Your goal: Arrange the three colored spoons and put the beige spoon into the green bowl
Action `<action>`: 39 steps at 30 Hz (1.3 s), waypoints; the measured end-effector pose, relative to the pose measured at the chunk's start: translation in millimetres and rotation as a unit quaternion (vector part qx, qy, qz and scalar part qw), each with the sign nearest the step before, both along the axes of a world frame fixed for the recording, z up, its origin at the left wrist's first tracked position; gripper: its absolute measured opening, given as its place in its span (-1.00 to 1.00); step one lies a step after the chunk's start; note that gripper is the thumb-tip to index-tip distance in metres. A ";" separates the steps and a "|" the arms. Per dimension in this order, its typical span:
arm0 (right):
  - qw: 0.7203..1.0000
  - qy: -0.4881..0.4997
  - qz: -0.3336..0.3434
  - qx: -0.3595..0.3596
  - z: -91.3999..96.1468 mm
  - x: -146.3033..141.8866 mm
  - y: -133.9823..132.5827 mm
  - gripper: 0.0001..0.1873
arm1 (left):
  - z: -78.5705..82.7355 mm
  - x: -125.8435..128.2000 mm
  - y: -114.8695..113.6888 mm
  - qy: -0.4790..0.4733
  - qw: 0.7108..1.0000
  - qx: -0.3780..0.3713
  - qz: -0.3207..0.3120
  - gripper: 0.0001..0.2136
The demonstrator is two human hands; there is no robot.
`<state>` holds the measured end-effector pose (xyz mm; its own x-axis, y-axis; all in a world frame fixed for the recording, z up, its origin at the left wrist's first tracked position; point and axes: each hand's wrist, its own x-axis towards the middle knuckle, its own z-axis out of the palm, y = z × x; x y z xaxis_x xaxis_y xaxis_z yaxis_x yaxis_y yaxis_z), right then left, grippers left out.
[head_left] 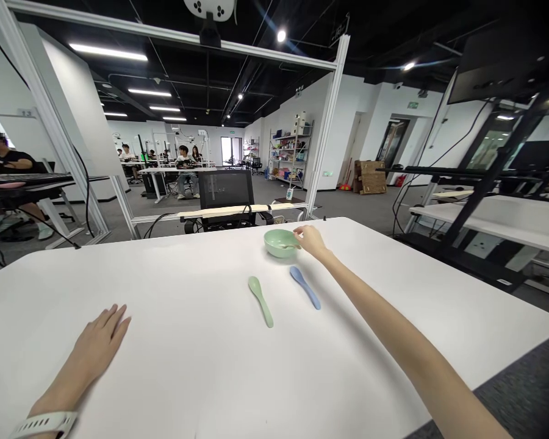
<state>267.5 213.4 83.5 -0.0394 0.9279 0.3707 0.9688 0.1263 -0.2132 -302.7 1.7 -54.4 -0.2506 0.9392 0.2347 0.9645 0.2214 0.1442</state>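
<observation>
Pale-green round bowl (280, 243) is sitting at frame centre, right hand (312, 239) touching its right rim, fingers pressed together; left hand (101, 339) is resting farther away, fingers spread.

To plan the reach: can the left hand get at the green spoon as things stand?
Probably yes. The left hand lies open on the table, with nothing between it and the green spoon; the right arm lies beyond the spoon, out of the way.

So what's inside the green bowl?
A thin handle lies in the bowl, reaching the rim by the right hand. The bowl's near wall hides the bottom, so I can't see what the handle belongs to or what else is in there.
</observation>
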 end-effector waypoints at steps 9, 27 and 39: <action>0.990 0.080 0.116 0.001 -83.0 75.5 -68.1 -0.58 | -1.6 0.3 1.3 -0.007 1.000 0.002 -0.003 -0.29; 0.986 0.111 0.117 -0.041 -118.3 81.3 -93.7 -0.55 | 6.4 9.4 -0.8 0.001 1.000 -0.007 0.006 -0.30; 0.998 0.023 0.055 -0.024 -13.5 11.4 -17.4 -0.64 | 4.2 7.7 -1.5 0.008 1.000 0.005 0.002 -0.28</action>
<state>279.0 195.9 70.0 -0.1261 0.9358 0.3293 0.9387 0.2199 -0.2654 -295.0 0.2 -50.2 -0.2511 0.9356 0.2483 0.9656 0.2242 0.1319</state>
